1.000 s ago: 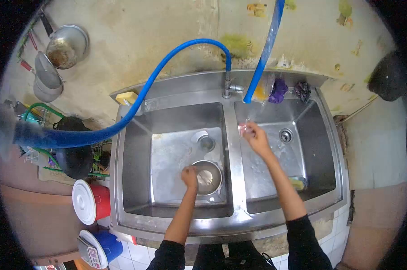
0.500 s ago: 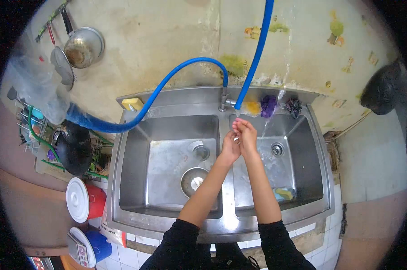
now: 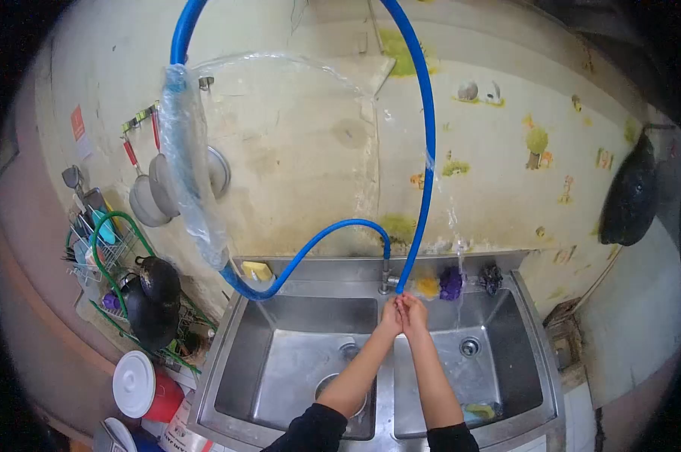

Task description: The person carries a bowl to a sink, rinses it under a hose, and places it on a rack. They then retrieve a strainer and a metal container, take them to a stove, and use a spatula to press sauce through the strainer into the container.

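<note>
My left hand point(image 3: 390, 316) and my right hand point(image 3: 415, 312) are cupped against each other over the divider of the double steel sink point(image 3: 386, 392). Their fingers are loosely curved, and no object shows in them. Just above the fingertips is the lower end of a blue hose point(image 3: 428, 143), beside the metal faucet point(image 3: 386, 280). Behind my left forearm, a metal bowl point(image 3: 322, 386) is partly hidden in the left basin, with a small clear cup point(image 3: 348, 351) near it. In the right basin a yellow-green sponge point(image 3: 479, 411) lies toward the front.
A purple scrubber point(image 3: 450, 283), a yellow one point(image 3: 428, 287) and a dark one point(image 3: 492, 279) sit on the back ledge. A plastic-wrapped hose point(image 3: 189, 158) hangs at left. Black pans point(image 3: 152, 309) and a red bucket point(image 3: 165, 399) stand left of the sink.
The view has tilted up, showing more wall and hose. My hands have drawn closer together, with fingers more curved inward, still by the hose end.
</note>
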The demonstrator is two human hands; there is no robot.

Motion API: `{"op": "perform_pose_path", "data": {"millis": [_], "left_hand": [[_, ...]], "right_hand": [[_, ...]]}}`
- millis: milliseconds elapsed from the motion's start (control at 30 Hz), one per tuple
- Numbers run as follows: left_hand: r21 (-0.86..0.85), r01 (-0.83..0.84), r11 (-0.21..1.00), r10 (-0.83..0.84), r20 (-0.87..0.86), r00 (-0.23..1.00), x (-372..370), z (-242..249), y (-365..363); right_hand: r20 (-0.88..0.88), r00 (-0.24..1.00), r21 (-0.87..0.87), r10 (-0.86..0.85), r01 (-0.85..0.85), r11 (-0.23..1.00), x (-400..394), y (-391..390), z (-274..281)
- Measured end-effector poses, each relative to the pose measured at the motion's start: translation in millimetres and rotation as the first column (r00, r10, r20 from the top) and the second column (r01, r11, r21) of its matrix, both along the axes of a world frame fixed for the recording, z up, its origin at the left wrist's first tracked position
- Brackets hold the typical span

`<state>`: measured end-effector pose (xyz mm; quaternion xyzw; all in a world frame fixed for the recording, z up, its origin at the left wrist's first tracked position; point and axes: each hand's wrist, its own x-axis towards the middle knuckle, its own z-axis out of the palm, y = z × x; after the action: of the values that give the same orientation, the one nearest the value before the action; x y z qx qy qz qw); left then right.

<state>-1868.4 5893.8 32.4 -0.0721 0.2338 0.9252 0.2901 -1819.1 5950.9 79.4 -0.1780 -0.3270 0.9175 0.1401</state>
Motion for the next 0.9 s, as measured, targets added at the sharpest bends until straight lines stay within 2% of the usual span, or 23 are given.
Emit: {"op": "perform_pose_path", "data": {"millis": [133, 267, 367, 467, 533, 567, 633, 667, 767, 833, 900], "left_hand": [[-0.01, 0.022, 1.0, -0.022, 0.009, 1.0, -7.4, 1.7, 6.1], [-0.085, 0.005, 0.996, -0.004, 0.014, 1.0, -0.2, 24.9, 4.2], [-0.094, -0.017, 0.995, 0.014, -0.026, 1.0, -1.1, 16.1, 4.1], [-0.037, -0.027, 0.999, 0.026, -0.016, 1.0, -36.2, -53.2, 27.7], [0.005, -0.036, 0.999, 0.036, 0.0, 0.999, -41.3, -54.8, 31.4], [-0.026, -0.051, 0.998, 0.051, 0.0, 0.999, -40.5, -58.7, 29.9], [-0.088, -0.08, 0.993, 0.08, -0.003, 0.997, -6.6, -0.4, 13.7], [-0.064, -0.081, 0.995, 0.081, -0.003, 0.997, -6.1, 0.1, 13.1], [0.008, -0.073, 0.997, 0.073, 0.008, 0.997, -22.5, -22.0, 17.3], [0.055, -0.051, 0.997, 0.049, 0.036, 0.998, -43.4, -58.2, 28.8], [0.0, -0.044, 0.999, 0.044, 0.017, 0.999, -40.5, -55.7, 26.7]], "right_hand": [[0.016, 1.0, -0.056, -0.007, 0.008, 0.998, -2.5, 0.4, 4.2], [0.034, 0.999, -0.005, -0.003, 0.003, 1.0, -7.1, 0.1, 3.2], [0.049, 0.999, 0.028, -0.005, 0.003, 1.0, -2.3, -3.9, 11.2], [0.051, 0.999, 0.022, 0.003, -0.004, 1.0, 4.4, -5.9, 21.8], [0.022, 1.0, 0.039, 0.009, -0.009, 0.999, 2.6, -2.7, 15.3], [0.014, 1.0, 0.03, 0.011, -0.011, 0.999, 0.5, -1.5, 12.2], [0.0, 1.0, 0.011, 0.013, -0.013, 1.0, -5.6, 1.0, 1.8], [0.003, 1.0, 0.015, 0.007, -0.007, 1.0, -3.8, -0.1, 4.7], [-0.012, 1.0, 0.037, 0.006, -0.006, 0.999, 0.4, -5.5, 17.0], [-0.054, 0.998, 0.068, 0.029, -0.025, 0.997, -1.0, -6.0, 16.5], [-0.036, 0.993, 0.14, 0.111, -0.105, 0.985, -8.4, -3.4, 5.0]]}}
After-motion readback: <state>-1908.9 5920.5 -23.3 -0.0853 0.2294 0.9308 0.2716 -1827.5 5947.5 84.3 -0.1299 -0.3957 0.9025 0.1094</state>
